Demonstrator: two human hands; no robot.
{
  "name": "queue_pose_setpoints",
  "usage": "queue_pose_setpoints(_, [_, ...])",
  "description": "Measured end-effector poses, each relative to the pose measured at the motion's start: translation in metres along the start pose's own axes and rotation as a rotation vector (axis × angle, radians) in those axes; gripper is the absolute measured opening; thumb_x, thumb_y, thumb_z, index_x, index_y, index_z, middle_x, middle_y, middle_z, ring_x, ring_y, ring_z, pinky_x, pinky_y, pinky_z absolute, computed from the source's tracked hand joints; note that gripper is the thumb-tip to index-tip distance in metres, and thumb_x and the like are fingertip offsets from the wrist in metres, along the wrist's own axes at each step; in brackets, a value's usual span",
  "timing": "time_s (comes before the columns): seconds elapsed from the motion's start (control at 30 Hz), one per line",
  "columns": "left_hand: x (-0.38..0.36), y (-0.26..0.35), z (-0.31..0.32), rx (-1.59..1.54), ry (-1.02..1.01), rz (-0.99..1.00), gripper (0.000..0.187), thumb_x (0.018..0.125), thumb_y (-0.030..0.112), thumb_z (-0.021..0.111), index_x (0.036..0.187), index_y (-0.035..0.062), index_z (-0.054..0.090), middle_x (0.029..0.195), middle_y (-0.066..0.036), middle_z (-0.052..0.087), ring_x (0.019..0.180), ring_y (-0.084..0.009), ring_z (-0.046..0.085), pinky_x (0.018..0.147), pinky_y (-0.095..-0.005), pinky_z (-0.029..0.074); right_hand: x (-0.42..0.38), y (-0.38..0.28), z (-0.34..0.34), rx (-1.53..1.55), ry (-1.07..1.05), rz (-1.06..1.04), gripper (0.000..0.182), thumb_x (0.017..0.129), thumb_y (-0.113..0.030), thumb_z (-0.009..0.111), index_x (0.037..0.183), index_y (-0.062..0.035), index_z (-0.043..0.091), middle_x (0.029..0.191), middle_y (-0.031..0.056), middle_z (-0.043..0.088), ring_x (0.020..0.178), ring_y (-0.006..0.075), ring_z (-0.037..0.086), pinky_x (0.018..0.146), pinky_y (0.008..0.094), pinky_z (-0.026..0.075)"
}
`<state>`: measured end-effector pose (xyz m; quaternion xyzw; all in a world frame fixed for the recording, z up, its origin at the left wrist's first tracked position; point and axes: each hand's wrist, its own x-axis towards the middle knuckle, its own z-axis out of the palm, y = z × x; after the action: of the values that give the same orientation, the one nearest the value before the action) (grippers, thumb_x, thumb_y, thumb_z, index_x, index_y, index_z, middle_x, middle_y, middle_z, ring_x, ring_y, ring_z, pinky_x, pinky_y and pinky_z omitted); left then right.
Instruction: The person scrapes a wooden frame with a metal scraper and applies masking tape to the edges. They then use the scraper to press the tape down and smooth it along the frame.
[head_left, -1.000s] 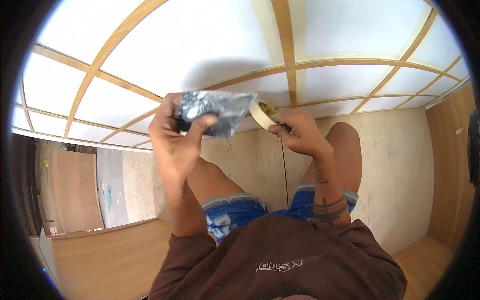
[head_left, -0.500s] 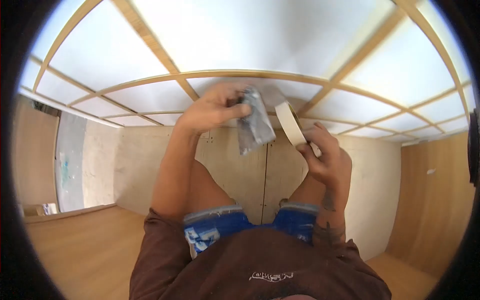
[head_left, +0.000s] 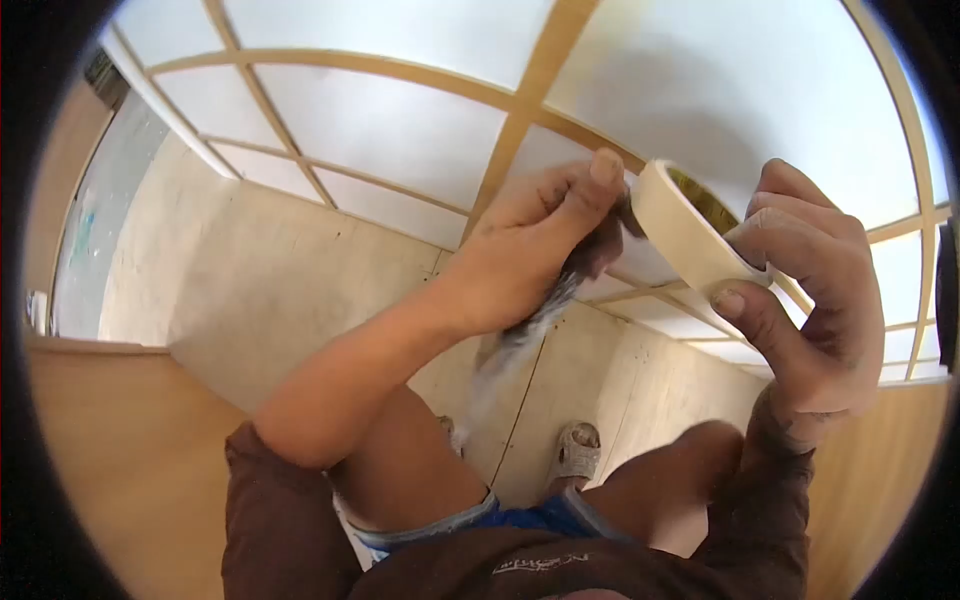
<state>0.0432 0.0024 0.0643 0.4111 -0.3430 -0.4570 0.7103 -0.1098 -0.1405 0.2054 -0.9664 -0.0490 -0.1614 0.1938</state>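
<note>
My right hand [head_left: 815,285] grips a roll of masking tape [head_left: 695,232] between thumb and fingers, its cream outer side turned toward me and its yellowish core showing. Close by on the left is my left hand [head_left: 540,235], closed, its thumb and fingertips right at the edge of the roll. Beneath that hand hangs a flat grey piece with whitish smears [head_left: 535,325], blurred and partly covered by the palm; its exact kind is unclear.
A lattice of wooden strips with white panels [head_left: 380,115] rises in front of me. Below lies a pale plywood floor [head_left: 290,285], where my sandaled foot [head_left: 577,452] stands. Wooden panels flank me at left [head_left: 130,430] and right [head_left: 915,440].
My view has turned, and both hands appear closer. The left hand has moved from beside the tape to its edge, with the grey piece now under the palm.
</note>
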Motion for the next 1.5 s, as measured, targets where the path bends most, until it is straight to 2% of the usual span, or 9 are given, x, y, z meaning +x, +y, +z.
queue_pose_setpoints(0.17, [-0.015, -0.014, 0.01, 0.352, 0.489, 0.407, 0.049, 0.111, 0.051, 0.053, 0.114, 0.0052, 0.068, 0.087, 0.002, 0.059, 0.067, -0.0055, 0.051, 0.061, -0.0216, 0.041, 0.005, 0.016, 0.012, -0.089, -0.034, -0.22, 0.038, 0.073, -0.023, 0.083, 0.088, 0.0065, 0.064, 0.077, 0.0107, 0.054, 0.084, 0.0299, 0.048, 0.075, 0.0402, 0.04])
queue_pose_setpoints(0.27, [-0.036, 0.012, 0.024, 0.248, 0.507, 0.243, 0.051, 0.109, 0.05, 0.058, 0.123, 0.0014, 0.069, 0.098, 0.001, 0.066, 0.083, -0.0066, 0.059, 0.074, -0.0232, 0.048, -0.004, 0.024, 0.021, 0.012, 0.003, -0.291, 0.028, 0.077, -0.011, 0.081, 0.093, 0.0059, 0.065, 0.078, 0.0114, 0.056, 0.083, 0.0288, 0.048, 0.075, 0.04, 0.042])
queue_pose_setpoints(0.37, [-0.043, 0.015, 0.042, 0.405, 0.476, 0.316, 0.051, 0.107, 0.042, 0.067, 0.131, -0.002, 0.068, 0.11, -0.003, 0.072, 0.098, -0.009, 0.063, 0.088, -0.0264, 0.051, -0.015, 0.038, 0.018, 0.065, 0.046, -0.394, 0.023, 0.08, -0.005, 0.08, 0.095, 0.0057, 0.064, 0.081, 0.0125, 0.059, 0.082, 0.0285, 0.05, 0.075, 0.0397, 0.044])
queue_pose_setpoints(0.5, [-0.036, 0.011, 0.051, 0.455, 0.509, 0.24, 0.047, 0.102, 0.034, 0.076, 0.128, -0.0038, 0.07, 0.115, -0.008, 0.074, 0.102, -0.0108, 0.065, 0.092, -0.0277, 0.052, -0.031, 0.052, 0.016, 0.092, 0.039, -0.416, 0.023, 0.081, -0.004, 0.08, 0.097, 0.0044, 0.066, 0.083, 0.0148, 0.061, 0.085, 0.0334, 0.052, 0.077, 0.0417, 0.046])
queue_pose_setpoints(0.6, [-0.029, 0.017, 0.059, 0.425, 0.549, 0.137, 0.034, 0.095, 0.025, 0.084, 0.115, -0.0016, 0.076, 0.105, -0.007, 0.076, 0.097, -0.0108, 0.065, 0.088, -0.0267, 0.052, -0.044, 0.057, 0.017, -0.042, 0.078, -0.44, 0.023, 0.077, -0.001, 0.078, 0.097, 0.0009, 0.067, 0.091, 0.0145, 0.066, 0.095, 0.0358, 0.06, 0.086, 0.0462, 0.047])
queue_pose_setpoints(0.93, [-0.023, 0.0, 0.043, 0.548, 0.419, 0.077, 0.019, 0.098, 0.018, 0.08, 0.106, 0.0014, 0.074, 0.099, -0.004, 0.074, 0.094, -0.0097, 0.066, 0.084, -0.0267, 0.051, -0.07, 0.062, 0.021, -0.067, 0.064, -0.413, 0.027, 0.076, 0.002, 0.079, 0.101, 0.0006, 0.067, 0.087, 0.0156, 0.064, 0.088, 0.0373, 0.058, 0.083, 0.0471, 0.049])
queue_pose_setpoints(1.23, [-0.002, -0.005, 0.027, 0.669, 0.571, 0.298, 0.016, 0.101, 0.017, 0.075, 0.098, 0.0015, 0.069, 0.092, -0.002, 0.068, 0.079, -0.0101, 0.056, 0.073, -0.029, 0.048, -0.054, 0.051, 0.04, -0.152, 0.205, -0.345, 0.02, 0.085, -0.007, 0.084, 0.094, -0.0002, 0.068, 0.077, 0.0128, 0.065, 0.069, 0.034, 0.06, 0.08, 0.0425, 0.048])
queue_pose_setpoints(1.43, [0.014, -0.009, 0.025, 0.759, 0.76, 0.334, 0.018, 0.096, 0.014, 0.073, 0.096, -0.0039, 0.072, 0.073, -0.008, 0.068, 0.066, -0.0118, 0.056, 0.063, -0.0331, 0.048, -0.049, 0.033, 0.041, -0.327, 0.196, -0.102, 0.029, 0.088, -0.021, 0.085, 0.082, -0.0011, 0.065, 0.066, 0.0153, 0.06, 0.06, 0.0347, 0.054, 0.065, 0.0429, 0.043])
queue_pose_setpoints(1.5, [0.019, -0.01, 0.018, 0.75, 0.822, 0.356, 0.017, 0.095, 0.012, 0.073, 0.094, -0.0053, 0.072, 0.068, -0.011, 0.067, 0.063, -0.0139, 0.057, 0.064, -0.0344, 0.049, -0.046, 0.03, 0.034, -0.351, 0.02, 0.181, 0.038, 0.094, -0.027, 0.077, 0.076, -0.0015, 0.056, 0.063, 0.0189, 0.059, 0.062, 0.0416, 0.058, 0.067, 0.046, 0.045])
